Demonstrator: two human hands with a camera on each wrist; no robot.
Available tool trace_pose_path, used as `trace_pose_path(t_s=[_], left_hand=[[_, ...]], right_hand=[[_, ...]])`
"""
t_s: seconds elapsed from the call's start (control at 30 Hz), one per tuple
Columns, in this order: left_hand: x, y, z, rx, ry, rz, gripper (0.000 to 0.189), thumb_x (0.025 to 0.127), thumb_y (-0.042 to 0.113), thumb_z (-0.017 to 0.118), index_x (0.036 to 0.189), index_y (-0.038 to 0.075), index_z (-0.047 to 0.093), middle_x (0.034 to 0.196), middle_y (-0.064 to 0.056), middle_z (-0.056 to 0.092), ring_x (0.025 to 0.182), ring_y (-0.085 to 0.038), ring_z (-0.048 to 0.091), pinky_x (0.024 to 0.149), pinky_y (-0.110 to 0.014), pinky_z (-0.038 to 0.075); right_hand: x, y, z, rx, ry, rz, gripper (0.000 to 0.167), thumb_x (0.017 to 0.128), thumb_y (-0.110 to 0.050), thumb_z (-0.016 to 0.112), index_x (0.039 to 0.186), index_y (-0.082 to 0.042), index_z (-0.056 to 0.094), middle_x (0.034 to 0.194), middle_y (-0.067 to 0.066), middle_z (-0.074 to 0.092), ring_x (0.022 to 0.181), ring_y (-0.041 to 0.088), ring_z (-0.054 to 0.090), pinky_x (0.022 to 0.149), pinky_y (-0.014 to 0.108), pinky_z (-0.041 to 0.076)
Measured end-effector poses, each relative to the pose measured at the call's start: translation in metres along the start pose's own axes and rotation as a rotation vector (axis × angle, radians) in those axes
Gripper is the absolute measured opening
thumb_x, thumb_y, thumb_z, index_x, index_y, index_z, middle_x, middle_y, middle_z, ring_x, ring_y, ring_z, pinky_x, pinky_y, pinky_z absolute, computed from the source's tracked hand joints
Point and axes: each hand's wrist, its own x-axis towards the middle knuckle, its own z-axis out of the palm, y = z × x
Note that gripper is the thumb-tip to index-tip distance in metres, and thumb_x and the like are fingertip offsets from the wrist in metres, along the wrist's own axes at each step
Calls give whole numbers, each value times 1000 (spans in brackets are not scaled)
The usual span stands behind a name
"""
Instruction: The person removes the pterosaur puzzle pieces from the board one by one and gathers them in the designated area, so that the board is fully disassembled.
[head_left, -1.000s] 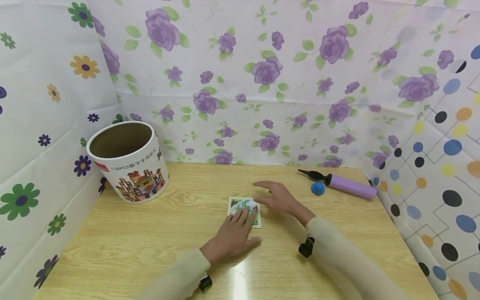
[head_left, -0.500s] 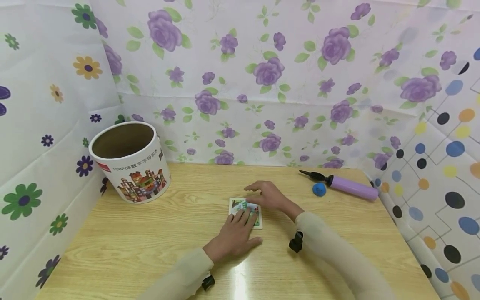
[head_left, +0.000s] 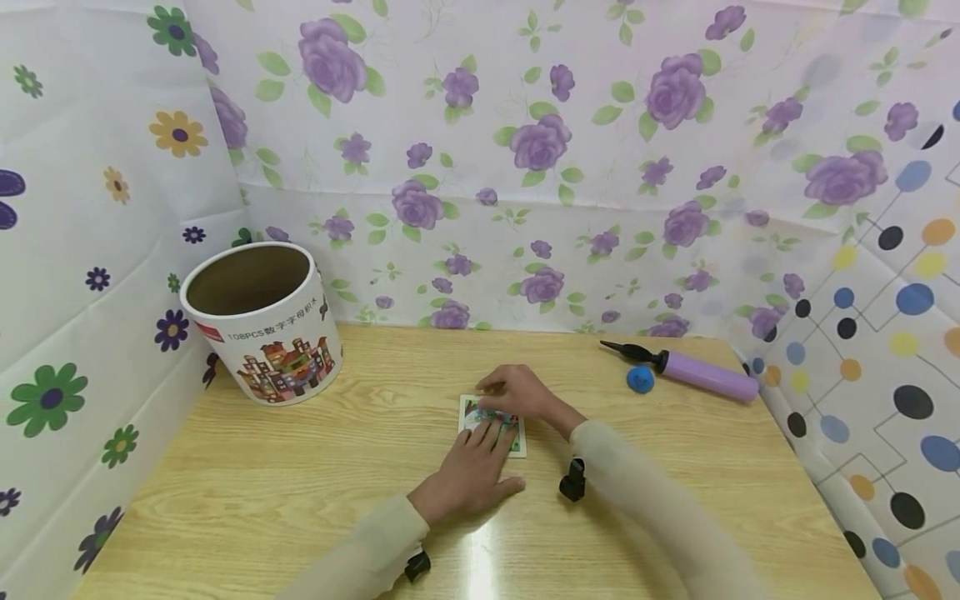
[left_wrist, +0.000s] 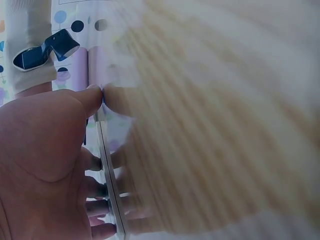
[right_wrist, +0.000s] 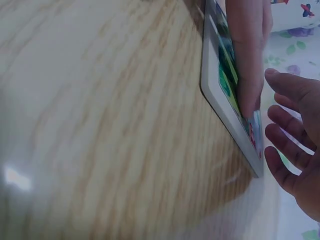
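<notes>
A small square picture board (head_left: 467, 408) with a white border lies flat on the wooden table. Its colourful green picture (right_wrist: 226, 77) is partly covered by hands. My left hand (head_left: 468, 477) rests on its near part, fingers stretched forward and thumb out to the right on the table side. In the left wrist view the board's thin edge (left_wrist: 111, 175) shows under the left fingertips. My right hand (head_left: 522, 392) hovers over the far right part of the board, fingers bent loosely. The right wrist view shows the right fingers (right_wrist: 287, 127) apart from the board, holding nothing.
A large white bucket (head_left: 288, 358) with printed buildings stands at the back left. At the back right lie a purple hand pump (head_left: 708, 375) with a black nozzle and a small blue lump (head_left: 641, 379). Patterned cloths (head_left: 480, 167) enclose the table.
My right hand has moved left, from beside the board's right edge to over its far part. The left hand stays on the board. The view has shifted slightly.
</notes>
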Motion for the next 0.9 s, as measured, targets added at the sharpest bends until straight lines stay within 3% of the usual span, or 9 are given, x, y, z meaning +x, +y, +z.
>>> trace_pose_path(t_s=[0.23, 0.57, 0.7, 0.9], left_hand=[[2, -2, 6, 4, 4, 6, 82, 104, 63, 39, 162, 6, 29, 167, -17, 26, 154, -33, 25, 117, -54, 33], [-2, -1, -1, 14, -9, 4, 81, 104, 62, 42, 161, 7, 29, 166, -17, 28, 153, -33, 27, 117, -53, 34], [-1, -2, -2, 13, -16, 0, 81, 103, 62, 43, 161, 7, 30, 166, -16, 29, 153, -32, 28, 116, -52, 34], [-1, -1, -3, -4, -27, -1, 80, 104, 62, 42, 161, 7, 31, 166, -16, 29, 153, -32, 28, 116, -52, 34]], right_hand=[[6, -4, 8, -12, -15, 11, 31, 89, -37, 81, 111, -15, 81, 100, -5, 72, 85, 6, 63, 76, 27, 54], [9, -10, 11, -23, -52, 52, 25, 88, -33, 83, 105, -16, 82, 91, -7, 69, 78, 5, 59, 70, 26, 52], [9, -14, 10, -15, -63, 67, 22, 88, -32, 83, 102, -16, 83, 96, -5, 72, 83, 7, 63, 75, 28, 54], [8, -15, 9, -6, -68, 86, 29, 88, -34, 82, 108, -13, 80, 104, -1, 74, 92, 11, 67, 82, 30, 56]])
